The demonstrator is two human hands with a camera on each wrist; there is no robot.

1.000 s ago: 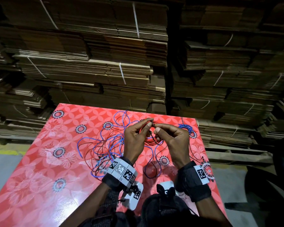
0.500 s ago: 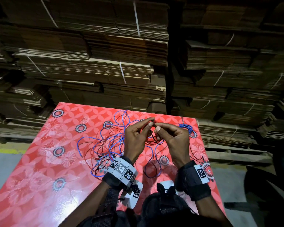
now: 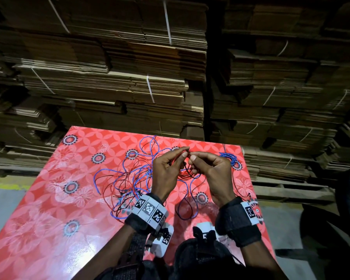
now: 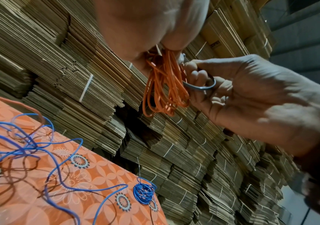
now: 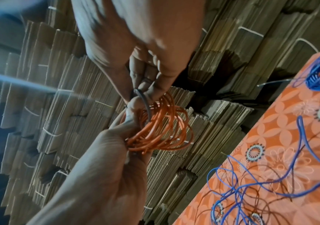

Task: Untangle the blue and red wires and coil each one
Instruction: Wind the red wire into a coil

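Both hands raised above table. Left hand pinches red coil; right hand pinches same coil, seemingly also dark strand. Loose tangle on table; blue coil near far right edge.

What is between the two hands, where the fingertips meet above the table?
The red wire coil hangs between the left hand and right hand; both pinch it. The wrist views show this best.

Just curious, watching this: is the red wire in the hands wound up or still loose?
Wound up: the red wire forms a bundle of stacked loops, pinched between the left hand and right hand.
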